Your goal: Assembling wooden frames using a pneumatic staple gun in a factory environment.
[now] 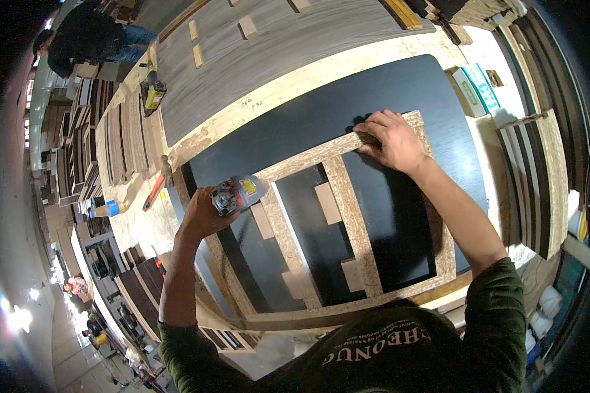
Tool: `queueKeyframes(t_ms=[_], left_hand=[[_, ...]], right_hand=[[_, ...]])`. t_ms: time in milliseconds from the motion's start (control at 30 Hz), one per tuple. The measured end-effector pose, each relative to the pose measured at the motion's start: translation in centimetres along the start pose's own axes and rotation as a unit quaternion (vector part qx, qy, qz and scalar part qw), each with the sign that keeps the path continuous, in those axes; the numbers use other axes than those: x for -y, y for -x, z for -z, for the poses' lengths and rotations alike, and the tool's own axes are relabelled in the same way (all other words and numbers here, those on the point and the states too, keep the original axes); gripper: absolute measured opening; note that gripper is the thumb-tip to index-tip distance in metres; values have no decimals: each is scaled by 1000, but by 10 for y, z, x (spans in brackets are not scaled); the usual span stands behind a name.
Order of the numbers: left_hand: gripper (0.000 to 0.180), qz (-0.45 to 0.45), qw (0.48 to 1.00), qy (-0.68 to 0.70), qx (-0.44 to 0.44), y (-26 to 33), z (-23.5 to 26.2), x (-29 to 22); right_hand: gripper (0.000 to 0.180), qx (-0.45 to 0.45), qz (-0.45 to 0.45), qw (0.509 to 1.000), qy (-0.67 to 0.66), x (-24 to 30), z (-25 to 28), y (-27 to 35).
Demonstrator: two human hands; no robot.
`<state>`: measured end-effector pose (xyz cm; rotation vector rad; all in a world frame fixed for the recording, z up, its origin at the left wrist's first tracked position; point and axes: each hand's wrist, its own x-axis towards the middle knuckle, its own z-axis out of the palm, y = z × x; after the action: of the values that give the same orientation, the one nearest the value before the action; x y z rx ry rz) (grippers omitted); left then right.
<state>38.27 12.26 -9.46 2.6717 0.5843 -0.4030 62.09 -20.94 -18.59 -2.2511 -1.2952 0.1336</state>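
Note:
My left hand [203,213] is closed round a nail gun [233,196], whose round bolted cap faces up. The gun's silver body, with a yellow label, hangs over the left end of the far rail of a particle-board frame [337,173]. At the right end of that rail, my right hand [394,141] curls its fingers over the edge and grips the frame. Underneath lies a black panel [275,143] with rounded corners. Small light wood blocks [328,203] sit against the frame's cross slats. The gun's nose is hidden from view.
A hammer with a red handle [154,190] and a yellow-green drill [153,95] lie at left. Beyond the black panel is a grey wood-grain panel [282,52]. A green-white box [476,90] and stacked boards [531,183] stand at right. Another person [88,39] works at far left.

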Motion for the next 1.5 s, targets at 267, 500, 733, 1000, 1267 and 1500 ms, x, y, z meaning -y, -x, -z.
queueKeyframes(t_ms=[267, 500, 733, 1000, 1267, 1500], left_hand=[[48, -43, 996, 79, 0, -2, -13, 23], [42, -65, 994, 91, -7, -2, 8, -56], [38, -97, 985, 135, 47, -32, -6, -117], [74, 43, 992, -37, 109, -43, -8, -132], [70, 17, 984, -12, 177, -52, -3, -144], [54, 25, 988, 21, 150, -47, 1, -159]], right_hand=[[34, 0, 6, 1000, 2, -3, 2, 3], [57, -105, -85, 991, 1, -29, 24, 17], [33, -125, -152, 980, -22, -66, 28, 48], [31, -140, -152, 978, -14, -68, 28, 44], [31, -132, -157, 979, -9, -67, 25, 42], [31, -135, -151, 979, -18, -69, 26, 43]])
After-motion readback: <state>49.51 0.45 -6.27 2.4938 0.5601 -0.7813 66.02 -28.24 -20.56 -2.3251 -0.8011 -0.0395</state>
